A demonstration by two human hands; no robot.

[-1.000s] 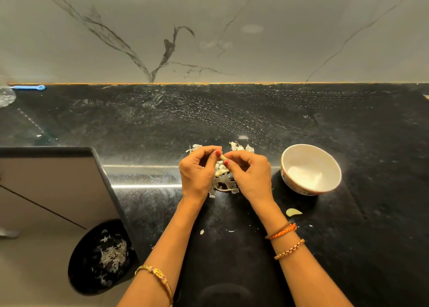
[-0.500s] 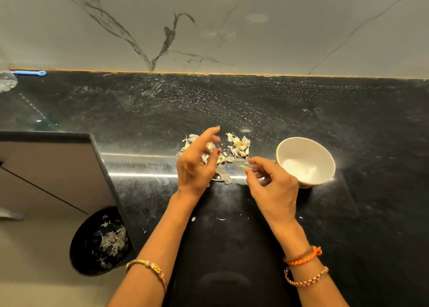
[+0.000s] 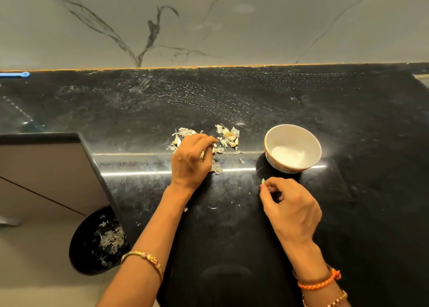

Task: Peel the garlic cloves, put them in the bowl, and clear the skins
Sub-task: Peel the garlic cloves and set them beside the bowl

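Note:
A heap of garlic skins and cloves lies on the black counter at its middle. My left hand rests over the heap's left part, fingers curled around a pale garlic piece. To the right stands a white bowl, its inside looking empty. Just in front of the bowl, my right hand pinches a small pale peeled clove between thumb and fingertips, low over the counter.
A black round bin with skins in it stands on the floor at the lower left, beside the counter's edge. A grey cabinet door hangs open on the left. A blue object lies at the far back left. Small skin flecks dot the counter.
My hands have come apart. The right hand has carried the clove away from the heap, down and right, to just in front of the bowl. The left hand stays at the heap.

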